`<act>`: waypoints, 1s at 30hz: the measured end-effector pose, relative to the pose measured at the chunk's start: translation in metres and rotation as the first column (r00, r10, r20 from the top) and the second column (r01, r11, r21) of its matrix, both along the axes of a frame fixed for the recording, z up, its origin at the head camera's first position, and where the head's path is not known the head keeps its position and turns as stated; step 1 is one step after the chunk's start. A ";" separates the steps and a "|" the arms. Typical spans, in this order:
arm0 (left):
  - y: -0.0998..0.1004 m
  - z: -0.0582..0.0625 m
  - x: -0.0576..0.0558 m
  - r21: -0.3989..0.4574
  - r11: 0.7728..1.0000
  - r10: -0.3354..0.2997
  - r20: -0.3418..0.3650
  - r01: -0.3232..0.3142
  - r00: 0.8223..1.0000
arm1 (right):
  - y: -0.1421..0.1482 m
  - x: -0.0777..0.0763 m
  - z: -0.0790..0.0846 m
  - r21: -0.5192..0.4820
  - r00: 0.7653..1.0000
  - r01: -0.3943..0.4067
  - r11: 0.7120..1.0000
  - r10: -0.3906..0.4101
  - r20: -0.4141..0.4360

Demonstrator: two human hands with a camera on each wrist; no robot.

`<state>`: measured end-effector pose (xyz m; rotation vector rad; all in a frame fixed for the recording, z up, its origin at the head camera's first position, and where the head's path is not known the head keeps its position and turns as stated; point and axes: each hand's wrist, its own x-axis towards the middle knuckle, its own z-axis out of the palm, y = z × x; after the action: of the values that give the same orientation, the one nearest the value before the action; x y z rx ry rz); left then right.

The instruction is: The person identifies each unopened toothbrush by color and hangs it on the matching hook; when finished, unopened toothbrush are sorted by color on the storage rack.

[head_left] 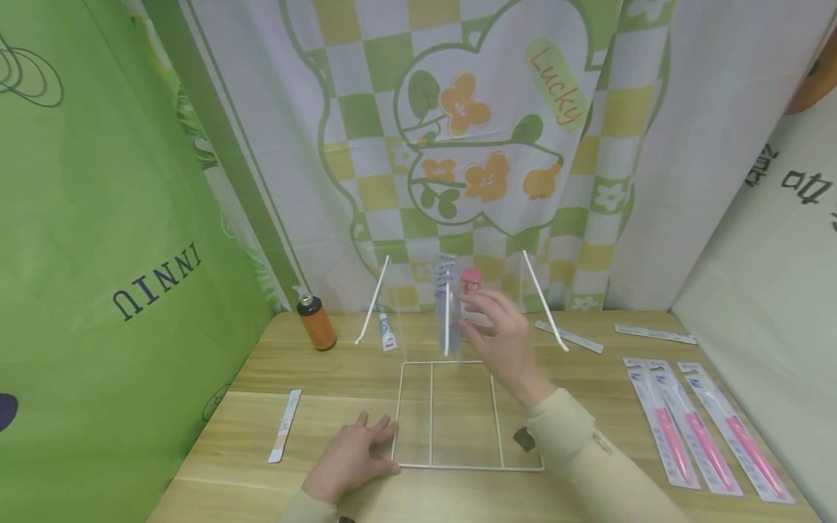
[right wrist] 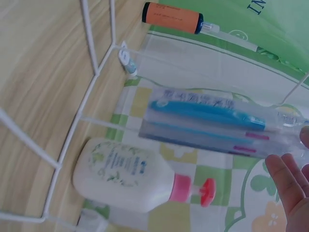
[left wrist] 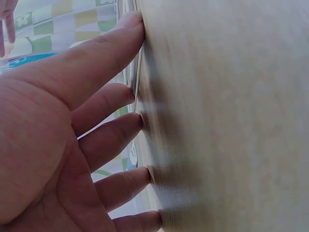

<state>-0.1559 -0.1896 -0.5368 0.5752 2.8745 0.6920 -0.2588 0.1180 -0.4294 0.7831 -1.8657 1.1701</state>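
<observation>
A white wire display rack (head_left: 431, 414) stands on the table, with angled hook arms at its top. Blue toothbrushes in clear packs (right wrist: 203, 116) hang at its middle arm. My right hand (head_left: 500, 334) is at their right edge, thumb and fingertips apart; the right wrist view shows fingers (right wrist: 289, 179) beside the packs' upper end. Whether they touch the packs is hard to tell. My left hand (head_left: 353, 454) rests on the table at the rack's front left corner, fingers spread, thumb by the front wire. In the left wrist view its fingertips (left wrist: 135, 121) meet the tabletop.
Packaged pink toothbrushes (head_left: 706, 436) lie at the right. Behind the rack stand a white pump bottle (right wrist: 125, 176), a small tube (head_left: 388, 333) and an orange-labelled bottle (head_left: 317, 322). Slim packets lie left (head_left: 285, 426) and back right (head_left: 569, 337). Curtains border the table.
</observation>
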 end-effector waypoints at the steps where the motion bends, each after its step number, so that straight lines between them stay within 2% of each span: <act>1: 0.000 0.000 0.000 -0.001 1.000 -0.001 -0.003 0.001 1.000 | 0.004 0.000 -0.002 0.017 1.000 0.017 1.000 -0.017 0.000; 5: 0.000 0.001 0.000 0.005 1.000 -0.002 -0.007 0.002 1.000 | 0.022 0.004 -0.007 0.053 0.995 0.065 0.996 -0.069 0.075; 8: 0.000 0.001 0.000 0.010 1.000 0.000 -0.005 0.000 1.000 | 0.037 0.007 -0.009 0.038 0.982 0.035 0.999 -0.041 0.183; 10: 0.000 0.001 0.000 0.013 1.000 -0.001 -0.004 0.001 1.000 | 0.047 0.008 -0.009 0.028 0.976 0.021 0.999 -0.027 0.215; 13: 0.000 0.000 0.000 0.010 1.000 -0.004 -0.003 0.004 1.000 | 0.065 0.008 -0.011 0.050 0.984 0.036 0.998 -0.045 0.174; 16: 0.000 0.000 0.000 0.011 1.000 -0.006 0.001 0.006 1.000 | 0.087 0.006 -0.017 0.107 0.989 0.116 0.987 -0.125 0.085; 19: 0.000 0.000 0.000 0.007 1.000 -0.005 0.002 0.005 1.000 | 0.112 0.005 -0.024 0.150 0.979 0.196 0.969 -0.203 0.032; 21: 0.000 0.001 0.001 0.005 1.000 -0.003 0.003 0.003 1.000 | 0.131 0.006 -0.027 0.182 0.972 0.222 0.958 -0.232 0.039; 23: 0.001 0.001 0.001 0.002 1.000 -0.002 0.004 0.002 1.000 | 0.152 0.009 -0.030 0.228 0.964 0.218 0.949 -0.246 0.098; 24: 0.001 0.001 0.001 0.003 1.000 -0.001 0.006 0.001 1.000 | 0.162 0.010 -0.030 0.255 0.957 0.201 0.946 -0.245 0.154; 27: 0.000 0.001 0.001 0.004 1.000 -0.002 0.003 0.002 1.000 | 0.194 0.016 -0.031 0.317 0.910 0.121 0.941 -0.233 0.342; 30: 0.000 0.000 0.000 0.005 1.000 -0.001 0.001 0.001 1.000 | 0.221 0.019 -0.031 0.349 0.817 0.062 0.935 -0.248 0.520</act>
<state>-0.1556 -0.1895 -0.5365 0.5774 2.8720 0.6996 -0.2398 0.3391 -0.4601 0.4555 -2.6059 1.0747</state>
